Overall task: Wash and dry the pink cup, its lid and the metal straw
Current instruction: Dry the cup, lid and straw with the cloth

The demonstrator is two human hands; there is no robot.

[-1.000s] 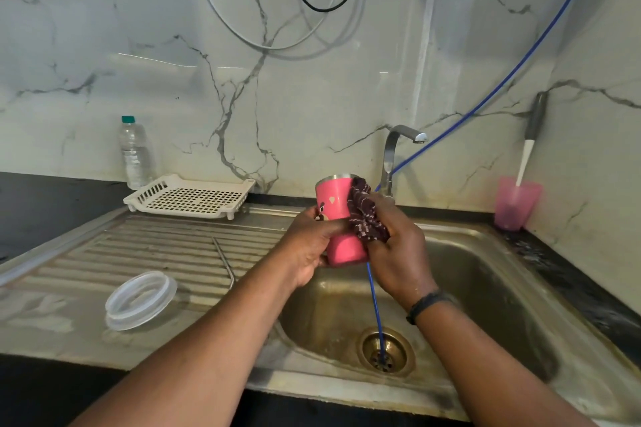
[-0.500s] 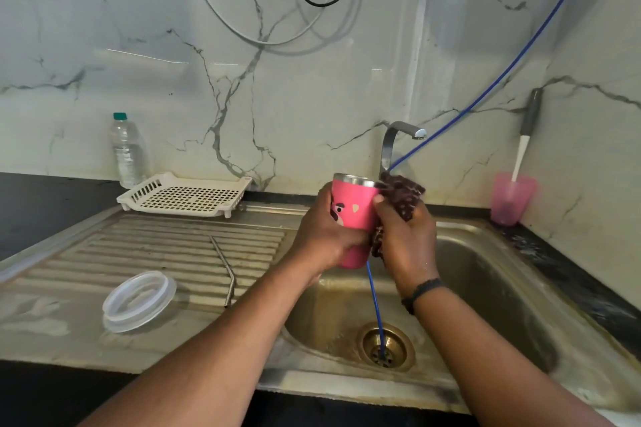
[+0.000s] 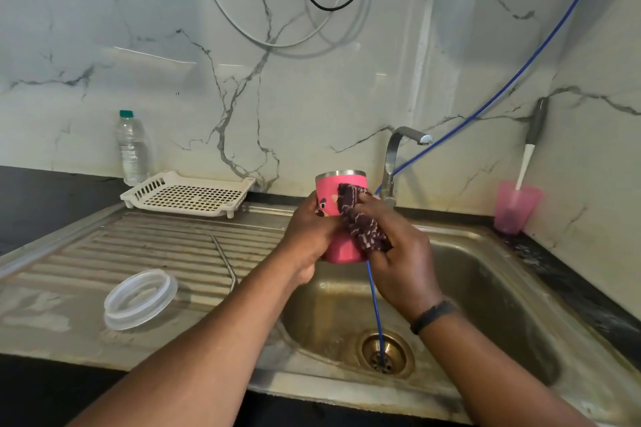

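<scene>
The pink cup (image 3: pixel 333 192) with a metal rim stands upright in the air above the sink basin (image 3: pixel 485 281). My left hand (image 3: pixel 310 236) grips its left side. My right hand (image 3: pixel 395 253) holds a dark patterned cloth (image 3: pixel 360 222) against the cup's right side. The clear round lid (image 3: pixel 140 298) lies on the ribbed draining board (image 3: pixel 145 246) at the left. The bent metal straw (image 3: pixel 223 262) lies on the same board, to the right of the lid.
A tap (image 3: pixel 395 156) stands behind the cup. A blue hose (image 3: pixel 376 308) runs down into the drain (image 3: pixel 383 352). A white perforated tray (image 3: pixel 187 194) and a water bottle (image 3: pixel 131 149) sit at the back left. A pink tumbler (image 3: pixel 515 208) with a brush stands back right.
The cloth has moved round the cup, from behind its right side half a second ago to the front right face now. My left hand has kept its grip and the cup has stayed upright.
</scene>
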